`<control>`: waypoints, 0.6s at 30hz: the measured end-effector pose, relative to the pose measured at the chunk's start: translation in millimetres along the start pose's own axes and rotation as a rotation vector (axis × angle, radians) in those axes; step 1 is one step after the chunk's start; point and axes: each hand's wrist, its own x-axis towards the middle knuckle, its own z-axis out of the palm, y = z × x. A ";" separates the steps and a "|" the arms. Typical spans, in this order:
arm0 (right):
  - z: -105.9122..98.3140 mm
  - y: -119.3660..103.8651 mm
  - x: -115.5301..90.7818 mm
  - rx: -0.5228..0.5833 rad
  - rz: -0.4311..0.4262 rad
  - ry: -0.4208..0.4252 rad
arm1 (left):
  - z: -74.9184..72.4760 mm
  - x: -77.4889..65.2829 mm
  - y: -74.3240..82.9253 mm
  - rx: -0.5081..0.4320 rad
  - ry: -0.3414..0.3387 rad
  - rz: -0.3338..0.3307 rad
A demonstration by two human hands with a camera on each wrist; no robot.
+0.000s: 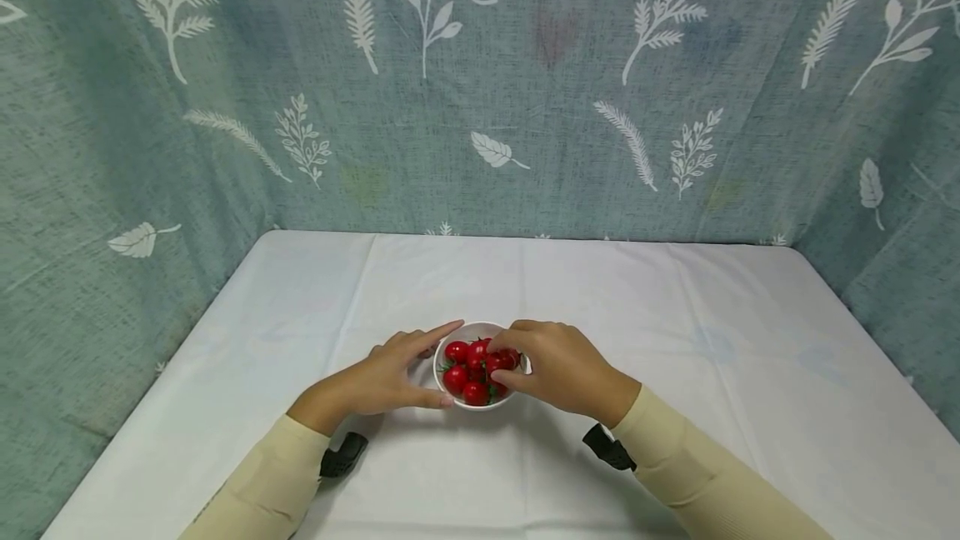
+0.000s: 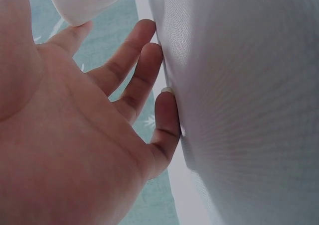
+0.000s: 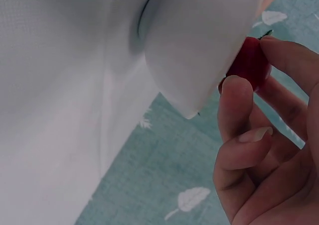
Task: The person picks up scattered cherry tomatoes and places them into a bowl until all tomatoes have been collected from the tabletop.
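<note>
A white bowl (image 1: 480,407) of red cherry tomatoes (image 1: 455,378) with green stems stands on the white cloth. Along the bowl's left side my left hand (image 1: 382,377) is spread, index finger toward the far rim and thumb at the near rim. In the left wrist view its index fingertip meets the bowl (image 2: 89,1), and the other fingers are loosely bent by the cloth. Over the bowl's right side, my right hand (image 1: 562,367) pinches a cherry tomato (image 3: 251,63) between thumb and fingers, right at the rim in the right wrist view. My right fingers partly cover the tomatoes there.
White cloth (image 1: 637,307) covers the table around the bowl. Behind and at both sides hangs a grey-green curtain (image 1: 465,107) with white leaf prints. A black wrist device (image 1: 343,455) sits below the left wrist, and another black device (image 1: 609,447) below the right.
</note>
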 end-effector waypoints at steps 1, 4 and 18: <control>0.7 0.4 0.5 0.001 0.004 -0.004 | 0.2 0.3 -0.1 0.001 0.001 0.001; 2.5 1.6 2.0 0.000 0.006 -0.007 | 0.5 0.6 0.1 0.001 0.000 -0.004; 4.6 2.8 3.7 0.007 -0.001 -0.028 | -0.3 -0.7 1.0 0.000 -0.003 -0.007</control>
